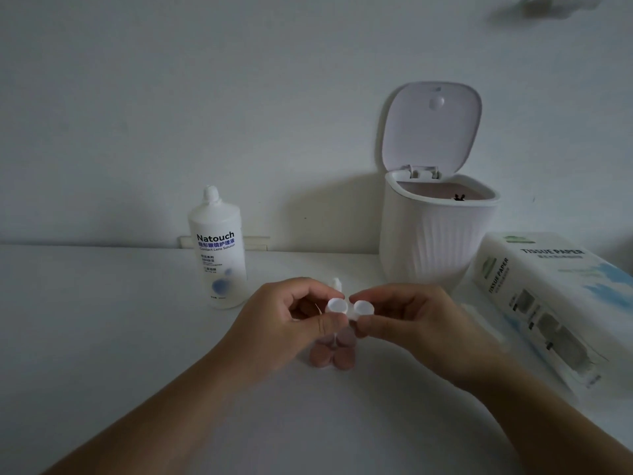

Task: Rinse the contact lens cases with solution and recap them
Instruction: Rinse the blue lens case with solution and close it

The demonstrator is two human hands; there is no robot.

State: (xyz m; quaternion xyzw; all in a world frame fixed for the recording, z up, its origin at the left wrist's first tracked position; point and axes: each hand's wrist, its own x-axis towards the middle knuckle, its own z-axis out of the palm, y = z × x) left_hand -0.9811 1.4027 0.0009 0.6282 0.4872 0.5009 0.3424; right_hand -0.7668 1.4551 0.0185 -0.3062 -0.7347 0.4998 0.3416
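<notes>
While we are looking down from the head camera, we are holding a white contact lens case (347,308) up above the white table (102,337), between both hands and in front of our chest. Our left hand (301,320) is pinching the left well of the case, with the thumb underneath and the curled fingers over the top. Our right hand (411,320) is pinching the right well in the same way, thumb and forefinger closing on its rim. Both wells are showing as open, with no caps on them. Lying on the table directly below our hands, a second, pinkish lens case (334,353) is resting; its detail is blurred, so we cannot tell whether it is capped. Behind our left hand, the bottle of contact lens solution (219,248) is standing upright near the wall, and a small white cap-like piece (336,282) is peeking out just past our fingertips, too hidden to identify. To the right, a white ribbed bin (435,241) is standing with its lid (431,128) tipped up and open, against the wall. Beside the bin, at the right edge of the table, a pack of tissue paper (555,303) is lying at an angle, close to our right wrist.
</notes>
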